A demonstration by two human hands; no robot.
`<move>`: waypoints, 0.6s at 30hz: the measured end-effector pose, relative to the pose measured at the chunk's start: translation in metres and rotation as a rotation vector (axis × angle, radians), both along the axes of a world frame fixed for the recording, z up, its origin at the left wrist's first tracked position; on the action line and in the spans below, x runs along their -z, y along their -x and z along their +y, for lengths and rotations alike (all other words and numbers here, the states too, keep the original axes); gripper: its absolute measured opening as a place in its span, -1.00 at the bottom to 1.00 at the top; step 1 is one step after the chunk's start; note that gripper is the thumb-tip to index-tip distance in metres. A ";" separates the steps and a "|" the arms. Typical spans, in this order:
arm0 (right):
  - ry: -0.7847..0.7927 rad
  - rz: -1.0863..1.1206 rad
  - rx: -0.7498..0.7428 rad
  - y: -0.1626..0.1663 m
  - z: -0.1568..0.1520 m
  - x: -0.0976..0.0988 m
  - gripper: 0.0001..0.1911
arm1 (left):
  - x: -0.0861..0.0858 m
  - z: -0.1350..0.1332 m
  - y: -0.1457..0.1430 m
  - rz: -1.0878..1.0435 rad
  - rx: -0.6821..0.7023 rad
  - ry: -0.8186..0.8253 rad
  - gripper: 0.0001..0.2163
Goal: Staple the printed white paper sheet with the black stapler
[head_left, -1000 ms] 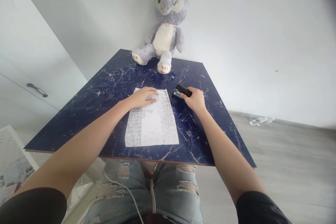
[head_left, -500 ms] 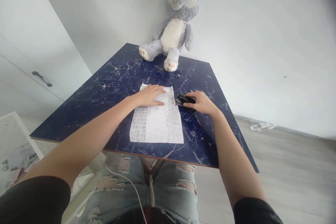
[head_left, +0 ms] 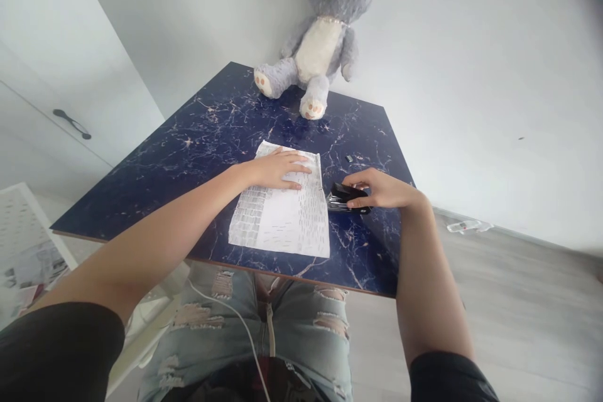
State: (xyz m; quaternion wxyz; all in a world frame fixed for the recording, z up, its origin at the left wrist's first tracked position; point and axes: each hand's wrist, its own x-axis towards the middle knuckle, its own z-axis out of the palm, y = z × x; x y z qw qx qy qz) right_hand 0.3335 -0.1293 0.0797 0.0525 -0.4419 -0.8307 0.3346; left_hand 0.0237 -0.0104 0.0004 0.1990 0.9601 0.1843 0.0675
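Observation:
Printed sheets of paper (head_left: pixel 292 220) lie on the dark blue marbled table in front of me; how many are stacked I cannot tell. My left hand (head_left: pixel 280 169) rests flat on their upper part, fingers spread. At the right edge of the paper, my right hand (head_left: pixel 377 190) grips a black stapler (head_left: pixel 348 198), thumb on the near side and fingers over the top. The stapler's jaw end points left, close beside the paper's edge. A small dark strip, perhaps staples (head_left: pixel 349 159), lies just beyond the stapler.
A grey and white plush toy (head_left: pixel 325 50) sits at the table's (head_left: pixel 188 144) far edge against the wall. A white cabinet with a dark handle (head_left: pixel 71 124) stands left. On the floor at right lies a clear plastic item (head_left: pixel 470 226). A white cable (head_left: pixel 245 333) crosses my lap.
My right hand has drawn the stapler right and slightly nearer, off the paper's edge. The small dark strip beyond it now shows. My left hand stays flat on the paper.

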 end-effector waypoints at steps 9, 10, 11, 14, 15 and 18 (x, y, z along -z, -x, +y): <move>-0.122 0.049 -0.053 0.033 -0.004 0.004 -0.74 | 0.006 0.001 -0.003 -0.068 -0.116 -0.041 -0.44; -0.122 0.062 -0.075 0.038 -0.005 0.004 -0.75 | 0.006 0.001 -0.004 -0.069 -0.130 -0.043 -0.43; -0.115 0.074 -0.103 0.043 -0.006 0.004 -0.77 | 0.006 0.001 -0.004 -0.067 -0.143 -0.042 -0.42; -0.116 0.083 -0.144 0.054 -0.011 0.004 -0.79 | 0.007 0.000 -0.004 -0.058 -0.155 -0.040 -0.39; -0.130 0.079 -0.140 0.057 -0.013 0.004 -0.80 | 0.007 0.000 -0.004 -0.057 -0.155 -0.042 -0.39; -0.151 0.064 -0.144 0.061 -0.016 0.005 -0.80 | 0.004 -0.001 -0.003 -0.075 -0.154 -0.043 -0.39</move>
